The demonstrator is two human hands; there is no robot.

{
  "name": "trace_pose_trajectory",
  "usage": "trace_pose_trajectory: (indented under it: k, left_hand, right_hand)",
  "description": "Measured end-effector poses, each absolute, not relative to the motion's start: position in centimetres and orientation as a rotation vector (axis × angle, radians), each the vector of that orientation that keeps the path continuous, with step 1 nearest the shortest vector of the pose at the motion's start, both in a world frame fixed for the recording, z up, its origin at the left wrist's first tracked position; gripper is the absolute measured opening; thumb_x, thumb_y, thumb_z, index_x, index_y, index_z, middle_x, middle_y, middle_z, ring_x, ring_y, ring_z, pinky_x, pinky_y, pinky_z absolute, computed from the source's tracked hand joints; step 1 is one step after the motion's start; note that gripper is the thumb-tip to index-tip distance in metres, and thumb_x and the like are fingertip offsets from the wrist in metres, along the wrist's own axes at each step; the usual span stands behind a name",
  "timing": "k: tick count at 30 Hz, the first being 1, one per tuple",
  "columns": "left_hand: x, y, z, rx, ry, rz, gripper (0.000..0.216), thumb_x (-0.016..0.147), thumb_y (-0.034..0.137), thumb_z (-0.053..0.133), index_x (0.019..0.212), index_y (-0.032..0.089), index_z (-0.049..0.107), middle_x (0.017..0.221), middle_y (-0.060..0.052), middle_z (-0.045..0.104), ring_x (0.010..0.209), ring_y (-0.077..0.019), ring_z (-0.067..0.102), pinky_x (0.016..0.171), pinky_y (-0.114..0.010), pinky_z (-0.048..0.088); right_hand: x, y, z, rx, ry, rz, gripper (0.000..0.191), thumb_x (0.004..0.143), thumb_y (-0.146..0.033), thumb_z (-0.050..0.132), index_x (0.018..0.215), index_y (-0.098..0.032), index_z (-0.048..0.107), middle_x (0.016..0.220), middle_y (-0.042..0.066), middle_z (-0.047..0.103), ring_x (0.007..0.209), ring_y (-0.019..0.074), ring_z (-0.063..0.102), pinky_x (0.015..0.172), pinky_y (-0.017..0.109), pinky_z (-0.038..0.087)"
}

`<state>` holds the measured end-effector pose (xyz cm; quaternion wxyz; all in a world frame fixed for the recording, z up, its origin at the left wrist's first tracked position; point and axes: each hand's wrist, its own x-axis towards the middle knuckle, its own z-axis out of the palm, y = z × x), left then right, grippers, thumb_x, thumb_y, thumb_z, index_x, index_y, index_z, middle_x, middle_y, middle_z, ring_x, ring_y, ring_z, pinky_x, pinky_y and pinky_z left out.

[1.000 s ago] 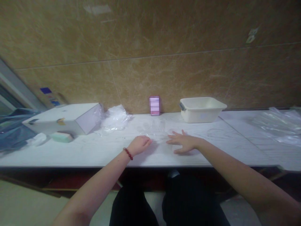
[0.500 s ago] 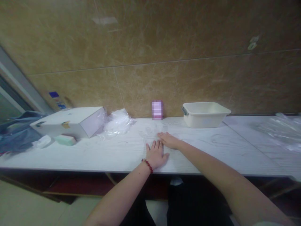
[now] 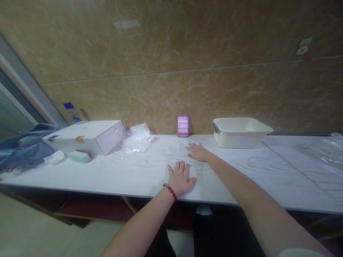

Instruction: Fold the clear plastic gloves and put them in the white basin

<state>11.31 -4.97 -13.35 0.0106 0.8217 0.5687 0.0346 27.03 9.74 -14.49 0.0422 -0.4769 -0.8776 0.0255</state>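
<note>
My left hand (image 3: 180,179) lies palm down near the front edge of the white wood-grain table (image 3: 128,175), its fingers spread. On that wrist is a red bead bracelet (image 3: 170,192). Farther back and to the right, my right hand (image 3: 199,152) rests on the tabletop, also with fingers apart. Neither hand grips anything. A faint glossy, see-through patch (image 3: 171,150) shows on the surface by the right fingertips; I cannot tell what it is. Behind the hands, a small pixelated pinkish rectangle (image 3: 183,125) stands against the wall.
A cream plastic basin (image 3: 241,139) stands at the right rear. To the left are a white box (image 3: 85,132), crumpled clear plastic (image 3: 138,137), a pale green-and-white block (image 3: 79,156) and dark blue cloth or bags (image 3: 24,148). More clear plastic (image 3: 328,151) lies far right.
My right hand has moved away from the left one, and its fingers have spread wider. The left hand stays flat in about the same place. The view has shifted slightly.
</note>
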Motion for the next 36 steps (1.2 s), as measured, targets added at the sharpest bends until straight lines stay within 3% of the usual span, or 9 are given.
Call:
trace_pose_trajectory:
  k: [7, 13, 23, 29, 32, 36]
  left_hand:
    - [11.3, -4.9, -13.5, 2.554, 1.776, 0.129, 0.066, 0.075, 0.056, 0.013, 0.128, 0.018, 0.020, 0.134, -0.011, 0.015, 0.121, -0.0299, 0.008, 0.089, -0.059, 0.005]
    - [11.4, -4.9, -13.4, 2.547, 1.784, 0.106, 0.066, 0.075, 0.056, 0.016, 0.128, 0.017, 0.020, 0.134, -0.012, 0.015, 0.121, -0.0304, 0.008, 0.089, -0.059, 0.006]
    - [11.5, -5.0, -13.3, 2.531, 1.806, 0.235, 0.071, 0.071, 0.062, 0.015, 0.126, 0.019, 0.024, 0.133, -0.011, 0.019, 0.121, -0.0315, 0.008, 0.090, -0.058, 0.004]
    - [13.3, -4.5, -13.7, 2.442, 1.988, 0.209, 0.071, 0.072, 0.059, 0.013, 0.127, 0.015, 0.023, 0.132, -0.014, 0.021, 0.120, -0.0342, 0.009, 0.088, -0.059, 0.000]
    - [13.7, -4.4, -14.1, 2.423, 1.988, 0.206, 0.072, 0.071, 0.060, 0.012, 0.128, 0.016, 0.017, 0.133, -0.014, 0.019, 0.120, -0.0348, 0.009, 0.087, -0.061, 0.001]
    - [13.7, -4.6, -14.2, 2.432, 1.998, 0.195, 0.073, 0.071, 0.060, 0.010, 0.129, 0.016, 0.017, 0.133, -0.013, 0.018, 0.120, -0.0343, 0.006, 0.087, -0.060, 0.001]
  right_hand:
    - [28.7, 11.5, -14.9, -1.575, -2.611, 0.017, 0.055, 0.077, -0.056, 0.014, 0.126, -0.031, 0.022, 0.133, 0.000, 0.021, 0.121, 0.0235, 0.013, 0.093, 0.051, 0.005]
    - [30.4, 12.0, -14.6, -1.685, -2.382, -0.087, 0.053, 0.082, -0.044, 0.014, 0.124, -0.016, 0.030, 0.130, 0.008, 0.026, 0.121, 0.0217, 0.012, 0.096, 0.044, 0.011]
    - [27.9, 6.3, -14.2, -1.346, -2.558, 0.161, 0.053, 0.082, -0.044, 0.020, 0.123, -0.015, 0.032, 0.128, 0.006, 0.031, 0.120, 0.0201, 0.018, 0.098, 0.038, 0.015]
    - [23.3, 7.3, -13.5, -1.266, -2.652, 0.276, 0.046, 0.084, -0.037, 0.017, 0.119, -0.017, 0.037, 0.124, 0.006, 0.037, 0.117, 0.0173, 0.027, 0.096, 0.035, 0.020]
    - [21.3, 9.0, -14.0, -1.337, -2.708, 0.251, 0.045, 0.083, -0.034, 0.021, 0.121, -0.014, 0.035, 0.127, 0.010, 0.031, 0.117, 0.0179, 0.026, 0.095, 0.036, 0.022]
    - [20.3, 11.0, -14.9, -1.509, -2.651, 0.159, 0.055, 0.082, -0.041, 0.019, 0.127, -0.010, 0.022, 0.133, 0.011, 0.017, 0.121, 0.0195, 0.015, 0.096, 0.041, 0.014]
